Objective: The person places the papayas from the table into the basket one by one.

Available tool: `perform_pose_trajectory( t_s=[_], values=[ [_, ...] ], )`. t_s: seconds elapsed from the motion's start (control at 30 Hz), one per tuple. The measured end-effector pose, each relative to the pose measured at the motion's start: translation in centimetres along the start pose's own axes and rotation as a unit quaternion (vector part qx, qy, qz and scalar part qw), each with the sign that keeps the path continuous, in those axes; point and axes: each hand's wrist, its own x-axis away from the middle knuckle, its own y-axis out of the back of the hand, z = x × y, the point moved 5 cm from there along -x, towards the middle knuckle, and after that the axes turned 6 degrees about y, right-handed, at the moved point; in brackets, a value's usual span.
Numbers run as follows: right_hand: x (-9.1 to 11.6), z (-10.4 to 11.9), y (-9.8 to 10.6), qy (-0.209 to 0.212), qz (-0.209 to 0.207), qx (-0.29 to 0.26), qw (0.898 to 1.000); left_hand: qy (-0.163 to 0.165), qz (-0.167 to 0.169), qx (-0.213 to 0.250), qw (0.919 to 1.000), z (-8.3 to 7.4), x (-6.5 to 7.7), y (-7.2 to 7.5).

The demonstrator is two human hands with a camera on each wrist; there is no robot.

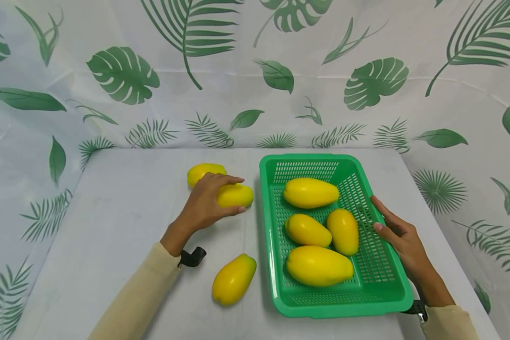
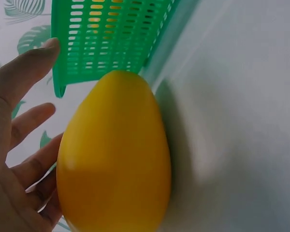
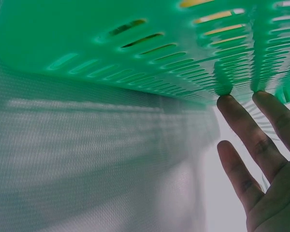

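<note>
The left hand's (image 1: 204, 200) grip is spread wide, thumb and fingers astride a yellow fruit (image 1: 236, 195) at frame centre; the right hand's (image 1: 403, 243) extended fingers touch the green basket (image 1: 344, 310) at right.

No legible text or numbers, blurry wrist views perhaps aside.

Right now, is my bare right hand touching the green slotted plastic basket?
Touching. The right wrist view shows it: two fingertips of your right hand meet the slotted outer wall of the basket, with no gap between.
</note>
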Motion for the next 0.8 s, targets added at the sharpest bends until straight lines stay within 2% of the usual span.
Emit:
perform_pose_trajectory(
  t_s=[0.17,0.43,0.63,0.8],
  values=[
    [0.0,0.1,0.0,-0.001,0.000,-0.003,1.000,0.006,0.023,-0.012,0.9996,0.2,-0.1,0.0],
    [-0.1,0.1,0.0,-0.004,-0.001,-0.003,1.000,0.013,0.083,0.011,0.9964,1.0,0.5,-0.6],
    [0.0,0.2,0.0,-0.005,-0.001,-0.006,1.000,0.007,0.096,0.009,0.9953,1.3,0.9,-1.0],
    [0.1,0.1,0.0,-0.007,-0.004,0.001,1.000,0.016,0.110,-0.011,0.9937,1.7,1.3,-1.2]
  ],
)
